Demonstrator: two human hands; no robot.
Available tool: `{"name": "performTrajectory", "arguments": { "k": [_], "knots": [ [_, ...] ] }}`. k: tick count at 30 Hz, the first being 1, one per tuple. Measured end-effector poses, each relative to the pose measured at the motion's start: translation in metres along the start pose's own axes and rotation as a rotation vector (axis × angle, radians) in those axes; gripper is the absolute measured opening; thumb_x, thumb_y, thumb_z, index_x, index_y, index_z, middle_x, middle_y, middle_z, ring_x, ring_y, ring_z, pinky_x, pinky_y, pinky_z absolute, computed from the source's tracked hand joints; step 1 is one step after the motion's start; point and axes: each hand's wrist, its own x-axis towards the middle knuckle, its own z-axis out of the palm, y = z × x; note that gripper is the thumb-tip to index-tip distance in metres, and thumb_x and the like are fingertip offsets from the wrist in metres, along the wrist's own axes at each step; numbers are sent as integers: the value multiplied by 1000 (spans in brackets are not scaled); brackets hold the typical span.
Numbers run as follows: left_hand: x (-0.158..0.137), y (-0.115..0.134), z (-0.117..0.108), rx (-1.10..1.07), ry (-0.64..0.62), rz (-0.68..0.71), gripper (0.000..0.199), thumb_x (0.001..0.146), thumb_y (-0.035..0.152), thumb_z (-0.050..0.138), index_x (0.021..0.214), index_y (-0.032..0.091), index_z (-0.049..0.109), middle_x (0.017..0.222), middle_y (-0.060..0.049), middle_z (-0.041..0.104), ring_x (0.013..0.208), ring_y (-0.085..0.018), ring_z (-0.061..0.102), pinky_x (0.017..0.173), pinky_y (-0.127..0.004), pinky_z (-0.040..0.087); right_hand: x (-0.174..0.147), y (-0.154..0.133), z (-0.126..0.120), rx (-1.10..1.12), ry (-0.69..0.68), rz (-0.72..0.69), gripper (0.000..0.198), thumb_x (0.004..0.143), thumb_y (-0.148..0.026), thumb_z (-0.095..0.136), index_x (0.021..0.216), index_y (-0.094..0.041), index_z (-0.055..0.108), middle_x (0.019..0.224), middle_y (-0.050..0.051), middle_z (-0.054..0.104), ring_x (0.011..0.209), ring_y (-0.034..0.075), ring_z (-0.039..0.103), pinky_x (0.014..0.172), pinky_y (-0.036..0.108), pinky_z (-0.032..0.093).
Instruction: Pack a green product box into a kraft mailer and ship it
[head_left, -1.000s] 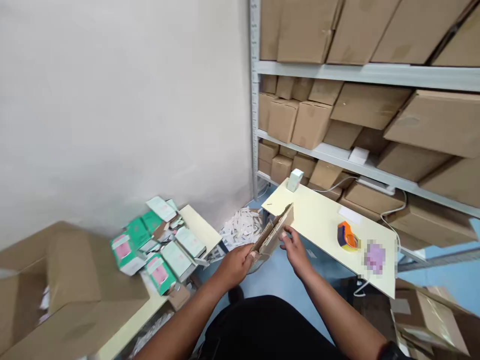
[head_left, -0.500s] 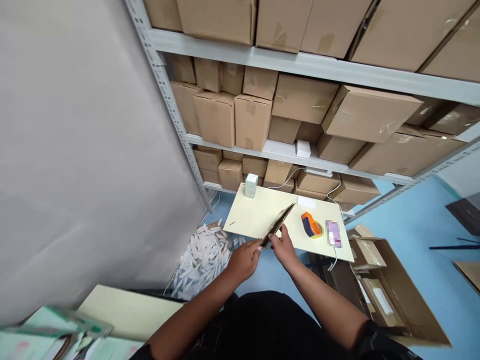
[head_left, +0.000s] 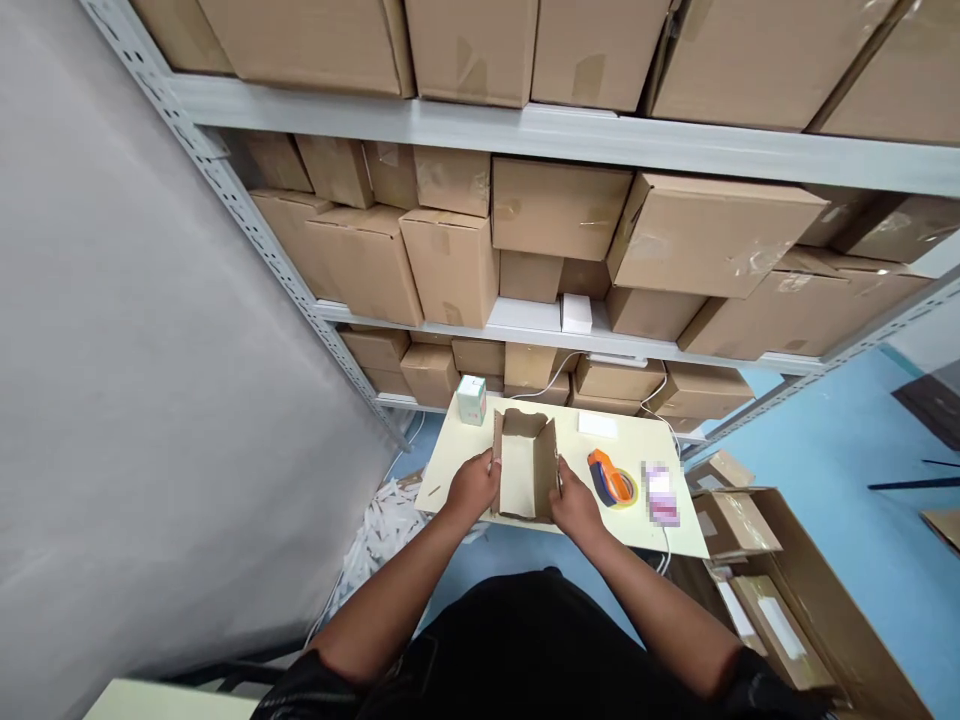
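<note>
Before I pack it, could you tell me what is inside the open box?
The box shows only bare cardboard inside; the near corners are hidden behind its walls and both hands.

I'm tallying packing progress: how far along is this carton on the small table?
Done: the small carton is opened into a box shape and stands on the table. In hand: the left hand and right hand press its two sides. Left: its flaps stand open with no tape on them; the tape dispenser lies untouched beside it.

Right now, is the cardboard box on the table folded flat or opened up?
Opened up. The cardboard box stands as a rectangular tube on the table, hollow inside visible, left hand and right hand pressing its side walls.
</note>
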Motion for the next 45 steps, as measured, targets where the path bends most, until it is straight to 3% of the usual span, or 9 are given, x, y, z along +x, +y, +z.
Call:
{"name": "performTrajectory", "arguments": {
  "k": [5,9,15,20,26,31,34,40,45],
  "knots": [
    [50,18,25,-1,30,-123,63,88,25,63,149,17,51,136,-18,68,121,-30,67,99,-39,50,50,30,-24,-8,-164,-99,74,89,-14,47,162,-16,39,145,12,66,127,26,67,103,35,52],
    [85,16,18,-104,155,-166,87,82,34,73,158,17,36,156,-20,49,133,-30,59,107,-40,48,99,42,-49,-53,-247,-213,70,90,-12,47,158,-25,48,147,5,66,131,25,65,108,36,50],
    [107,0,4,-4,-63,-162,12,88,21,58,98,21,65,102,-6,74,95,-23,69,86,-33,51,149,50,-59,93,-191,-288,61,89,-19,55,149,-26,57,142,7,69,121,26,69,109,42,50],
    [101,-11,17,-28,35,-133,9,87,15,52,89,23,55,82,0,65,77,-18,63,72,-28,45,118,80,-40,568,270,-10,45,97,-44,50,133,-20,63,131,12,72,120,26,68,108,45,52],
    [92,-24,19,-207,-149,26,19,90,24,57,108,22,63,106,-4,70,75,-16,64,77,-31,52,68,88,0,592,192,173,54,89,-51,62,134,-22,63,139,11,68,124,31,66,108,49,52],
    [89,-55,15,-272,-342,384,51,103,47,47,145,21,58,148,-15,54,133,-27,57,109,-42,51,88,78,10,516,227,236,52,84,-46,66,129,-20,63,121,10,74,115,30,69,104,47,53],
    [93,-71,15,-159,-464,541,82,85,57,75,156,25,49,164,-15,38,149,-36,40,122,-52,40,103,76,5,596,230,320,54,79,-44,68,127,-19,64,110,8,77,101,28,73,95,44,57],
    [101,-61,31,-193,-267,379,31,95,33,63,123,21,71,137,-13,57,129,-26,60,114,-43,50,100,84,0,801,190,322,59,92,-56,50,135,-19,66,133,12,72,122,30,68,99,44,56],
    [103,-42,43,-227,-152,145,68,82,29,72,147,24,52,146,-12,51,114,-23,66,101,-40,56,78,102,13,567,166,173,78,92,-66,57,156,-23,48,157,13,54,151,31,43,120,52,41]
  ]
}}
